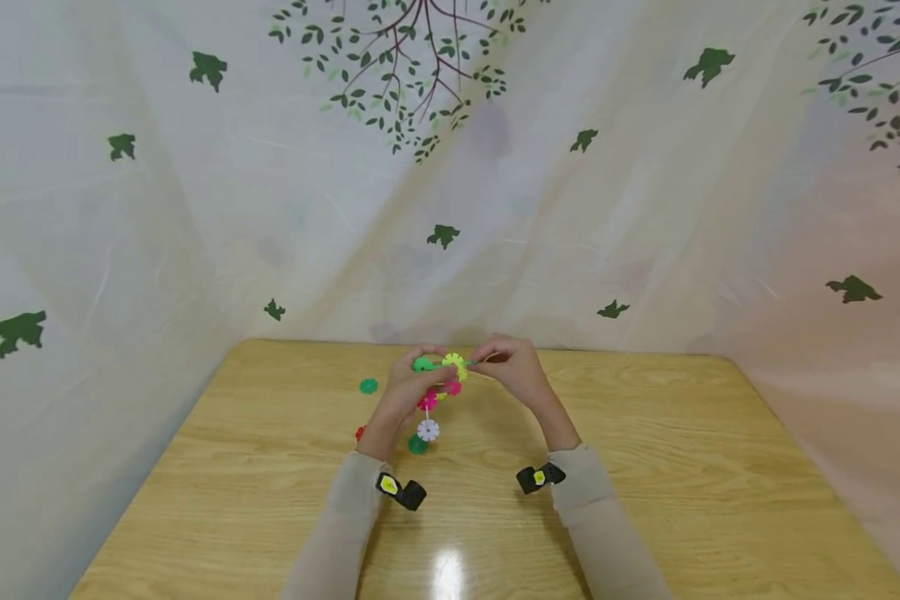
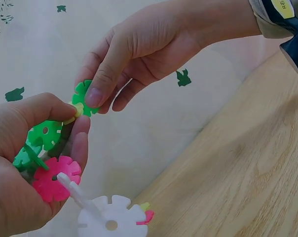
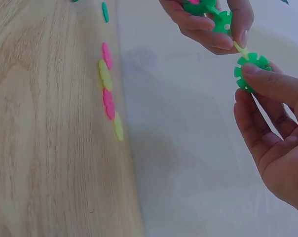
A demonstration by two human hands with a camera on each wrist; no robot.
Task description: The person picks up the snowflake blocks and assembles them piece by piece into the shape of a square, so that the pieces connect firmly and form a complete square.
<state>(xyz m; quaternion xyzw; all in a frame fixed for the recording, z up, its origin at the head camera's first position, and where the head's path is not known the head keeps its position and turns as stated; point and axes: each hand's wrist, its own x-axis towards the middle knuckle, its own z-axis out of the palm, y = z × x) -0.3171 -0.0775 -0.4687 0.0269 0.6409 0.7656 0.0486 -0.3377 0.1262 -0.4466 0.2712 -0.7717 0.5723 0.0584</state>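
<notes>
My left hand (image 1: 405, 387) holds a joined cluster of notched, flower-shaped plastic discs. In the left wrist view the cluster shows a green disc (image 2: 51, 139), a pink disc (image 2: 67, 167) and a white disc (image 2: 127, 213) seen face-on near the bottom. Left thumb and fingertips pinch a yellow disc (image 2: 70, 120), seen nearly edge-on. Thumb and fingers of my right hand (image 1: 521, 371) grip another green disc (image 3: 257, 60), whose edge meets that yellow disc. Part of the cluster is hidden by the left palm and fingers.
Several loose discs lie on the wooden table (image 1: 682, 467): a green one (image 1: 368, 386), a red one (image 1: 360, 432) partly behind the left wrist, and a row with pink and a yellow disc (image 3: 104, 74) in the right wrist view. A patterned cloth (image 1: 525, 275) hangs behind the table.
</notes>
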